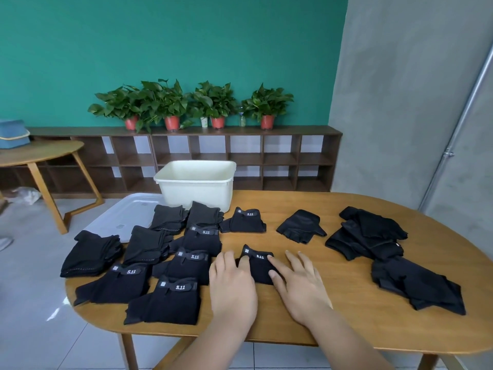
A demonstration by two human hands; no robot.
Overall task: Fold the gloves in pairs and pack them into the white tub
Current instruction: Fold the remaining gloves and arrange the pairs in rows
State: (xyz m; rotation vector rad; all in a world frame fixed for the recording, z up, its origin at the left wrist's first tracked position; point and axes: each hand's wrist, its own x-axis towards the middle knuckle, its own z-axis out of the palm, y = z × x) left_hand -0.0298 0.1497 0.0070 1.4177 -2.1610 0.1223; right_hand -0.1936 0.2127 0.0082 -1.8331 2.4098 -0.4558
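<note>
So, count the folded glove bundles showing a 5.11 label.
6. One bundle is touched by the left hand and right hand; one sits near the white tub's front right corner; four cluster left of the hands. Labels elsewhere may be hidden.

1. Teal wall (160, 36) upper left; grey wall (394, 76) upper right, with a metal pipe (465, 116).
2. Dark cubby shelf (213, 130) at centre, four potted plants (210, 100) on top.
3. Wooden side table (40, 153) at left, on grey tile floor (26, 263).
</note>
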